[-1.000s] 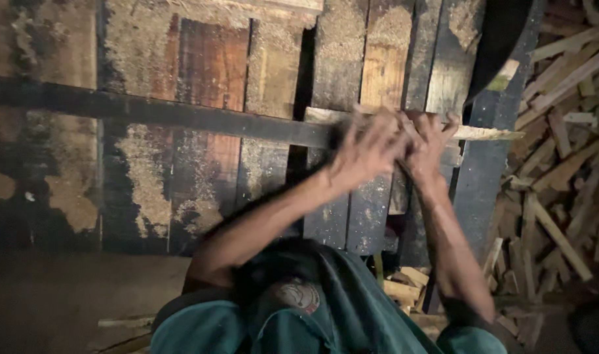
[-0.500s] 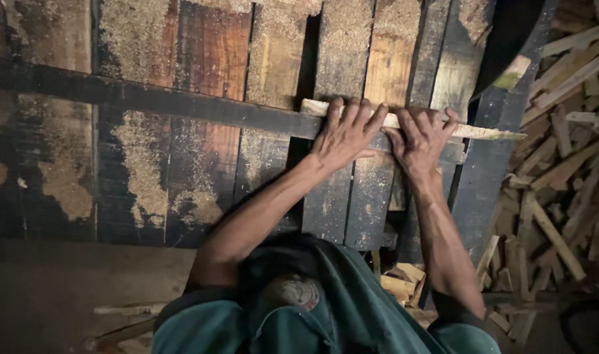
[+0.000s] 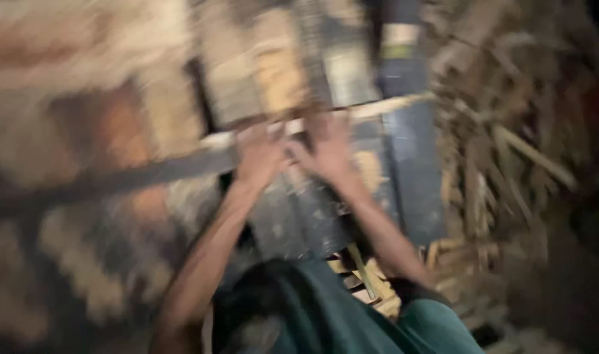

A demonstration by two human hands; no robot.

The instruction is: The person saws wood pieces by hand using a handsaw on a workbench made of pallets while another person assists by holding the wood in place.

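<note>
Half a second ago the view was sharp and square to the planks; now it is smeared by motion and tilted, so the pale strip [image 3: 378, 108] slants up to the right and the dark rail [image 3: 116, 180] below it slants the same way. Both hands have stayed on the strip, side by side. The left hand [image 3: 260, 154] and the right hand [image 3: 329, 147] lie pressed flat on the strip where it crosses the planks [image 3: 339, 62], almost touching each other. The fingers look spread and laid on the wood rather than curled round it, but the blur is too heavy to tell for sure. Counted: two hands, two bare forearms, one strip, one rail; the planks run together in the blur and cannot be counted. A heap of scrap sticks [image 3: 509, 151] fills the right side, and a few more sticks [image 3: 365, 275] lie below the right forearm. The person's teal clothing [image 3: 352, 314] is cut off by the lower edge. The left half is brown smear only.
</note>
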